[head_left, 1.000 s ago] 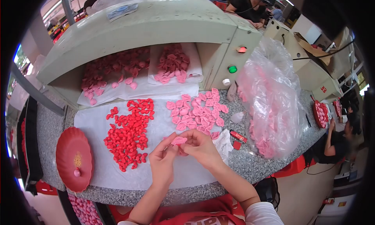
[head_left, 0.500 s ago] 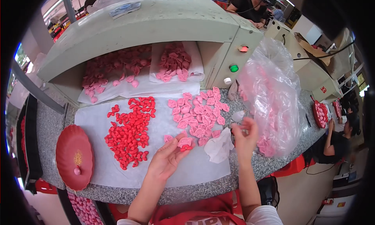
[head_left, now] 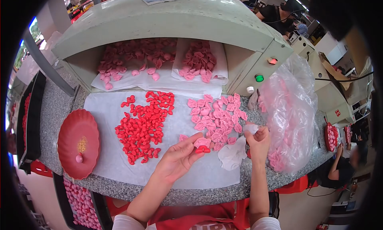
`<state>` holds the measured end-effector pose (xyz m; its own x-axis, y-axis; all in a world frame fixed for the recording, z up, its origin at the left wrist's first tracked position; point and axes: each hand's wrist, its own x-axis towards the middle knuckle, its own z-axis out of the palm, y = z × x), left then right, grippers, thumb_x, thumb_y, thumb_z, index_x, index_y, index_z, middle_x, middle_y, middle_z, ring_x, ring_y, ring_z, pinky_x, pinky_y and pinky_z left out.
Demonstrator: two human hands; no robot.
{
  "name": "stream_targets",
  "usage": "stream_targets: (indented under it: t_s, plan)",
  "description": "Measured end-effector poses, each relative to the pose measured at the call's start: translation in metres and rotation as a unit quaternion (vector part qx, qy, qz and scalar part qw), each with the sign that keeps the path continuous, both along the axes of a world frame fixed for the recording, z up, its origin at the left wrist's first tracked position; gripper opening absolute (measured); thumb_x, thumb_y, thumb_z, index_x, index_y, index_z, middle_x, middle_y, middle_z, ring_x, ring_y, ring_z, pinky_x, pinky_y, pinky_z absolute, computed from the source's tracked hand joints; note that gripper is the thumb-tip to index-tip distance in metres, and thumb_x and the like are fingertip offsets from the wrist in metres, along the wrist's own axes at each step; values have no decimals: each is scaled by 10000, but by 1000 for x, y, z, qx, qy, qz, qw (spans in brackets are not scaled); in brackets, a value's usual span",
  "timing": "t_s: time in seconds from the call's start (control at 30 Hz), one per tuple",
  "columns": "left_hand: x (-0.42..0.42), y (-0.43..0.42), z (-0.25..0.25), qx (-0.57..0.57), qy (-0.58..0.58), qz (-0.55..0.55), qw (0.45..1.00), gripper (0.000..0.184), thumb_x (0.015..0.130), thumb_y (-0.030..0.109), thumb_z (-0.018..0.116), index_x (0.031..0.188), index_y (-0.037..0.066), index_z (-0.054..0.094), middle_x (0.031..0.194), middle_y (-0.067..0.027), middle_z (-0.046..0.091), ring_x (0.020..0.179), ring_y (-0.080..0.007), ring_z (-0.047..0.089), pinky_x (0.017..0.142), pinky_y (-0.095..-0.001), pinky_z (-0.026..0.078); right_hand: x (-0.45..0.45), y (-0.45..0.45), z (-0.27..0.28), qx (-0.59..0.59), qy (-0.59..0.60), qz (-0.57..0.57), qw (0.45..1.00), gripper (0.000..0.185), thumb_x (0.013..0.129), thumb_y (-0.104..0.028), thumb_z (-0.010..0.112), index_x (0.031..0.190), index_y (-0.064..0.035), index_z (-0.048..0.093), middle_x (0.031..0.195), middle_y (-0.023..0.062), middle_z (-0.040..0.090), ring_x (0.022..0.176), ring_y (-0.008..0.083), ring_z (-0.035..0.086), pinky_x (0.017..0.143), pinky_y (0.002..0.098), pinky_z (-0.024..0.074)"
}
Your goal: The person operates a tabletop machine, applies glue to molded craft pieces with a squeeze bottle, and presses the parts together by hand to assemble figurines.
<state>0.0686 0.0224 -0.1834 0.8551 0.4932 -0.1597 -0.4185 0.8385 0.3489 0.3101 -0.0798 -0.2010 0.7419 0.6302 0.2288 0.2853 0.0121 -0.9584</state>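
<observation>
My left hand [head_left: 175,160] pinches a pink molded shell-like piece [head_left: 202,142] with a red bean-shaped piece [head_left: 202,149] at its lower edge. My right hand [head_left: 258,142] has its fingers closed beside a small whitish object [head_left: 251,128] on the counter; whether they grip it is unclear. A crumpled white tissue [head_left: 232,155] lies just left of that hand. Ahead of my left hand spreads a group of similar pink pieces [head_left: 217,116]. Many red bean-shaped pieces [head_left: 141,128] lie on white paper [head_left: 101,110] to the left.
A pale green oven-like box [head_left: 159,22] stands behind, with pink pieces inside. At left sits a red scalloped dish [head_left: 64,146] holding one small pink ball. A clear plastic bag [head_left: 289,122] of pink pieces rests at right. A black crate [head_left: 101,214] of pink balls stands below the counter edge.
The camera view has turned, shifting the scene rightward. My right hand has come to the small whitish object. My left hand still holds the pink piece, now tilted more toward view.
</observation>
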Motion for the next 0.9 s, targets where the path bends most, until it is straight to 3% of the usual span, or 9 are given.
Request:
stream_targets:
  t_s: [0.07,0.2,0.3,0.4,0.5,0.9]
  plan:
    - [0,0,2,7,-4,-6,1000,464,883,100,491,1277,-82,327,1298,-260,366,1211,-384,375,982,-377,407,-21,0,25,21,20,95,995,293,756,-36,630,1007,25,491,891,75,585,767,115,556,691,256,442]
    - [-2,1,4,0,-43,-2,999,456,875,107,506,1269,-68,357,1304,-248,370,1201,-361,398,979,-384,408,-64,0,62,73,53,155,984,334,741,-33,606,1042,43,483,896,74,565,839,119,541,777,262,418]
    - [-2,3,4,7,-37,14,999,461,864,123,529,1261,-60,381,1271,-220,416,1170,-327,444,958,-366,422,-83,-4,66,112,-110,132,979,352,709,-59,612,1027,55,512,839,101,588,723,150,569,675,251,452]
    - [0,2,7,30,-22,21,999,487,852,151,561,1260,-54,393,1211,-170,496,1138,-278,488,938,-348,426,-91,-12,66,117,-259,185,941,362,662,-69,618,997,49,547,740,119,601,543,172,557,503,243,448]
    - [1,0,4,35,-20,17,999,489,848,157,568,1260,-47,402,1218,-156,496,1145,-271,482,949,-364,401,-95,-14,69,103,-321,212,917,359,650,-98,579,974,47,522,697,136,594,444,175,502,408,264,402]
    - [2,-1,-8,47,-26,2,999,425,846,158,569,1236,19,470,1264,-122,478,1149,-224,469,979,-403,357,-97,-12,65,119,-317,203,919,357,624,-57,626,969,14,568,590,59,544,395,157,451,369,254,353]
